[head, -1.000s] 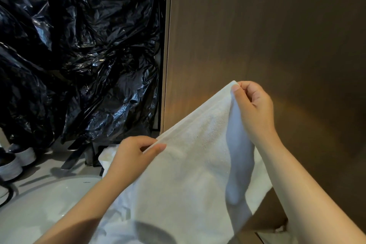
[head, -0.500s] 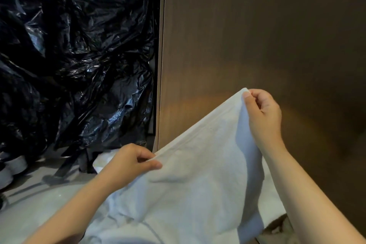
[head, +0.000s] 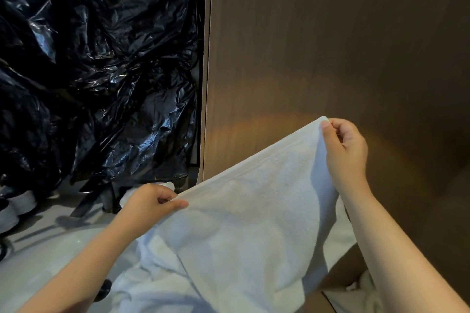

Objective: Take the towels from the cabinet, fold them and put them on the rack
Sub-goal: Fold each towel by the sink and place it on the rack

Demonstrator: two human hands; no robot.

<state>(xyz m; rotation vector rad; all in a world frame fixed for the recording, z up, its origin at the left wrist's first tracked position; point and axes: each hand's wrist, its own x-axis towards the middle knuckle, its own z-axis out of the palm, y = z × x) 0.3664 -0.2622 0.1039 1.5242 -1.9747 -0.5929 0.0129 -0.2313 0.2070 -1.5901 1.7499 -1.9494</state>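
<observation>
Before the brown panel [head: 330, 46], a white towel [head: 254, 223] is being pinched along its top edge, left hand [head: 150, 204] near-low, right hand [head: 346, 152] far-high.

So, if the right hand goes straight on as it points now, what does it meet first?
Probably the brown wood panel; nothing else lies ahead of the right hand pinching the towel corner, though depth is unclear.
</observation>
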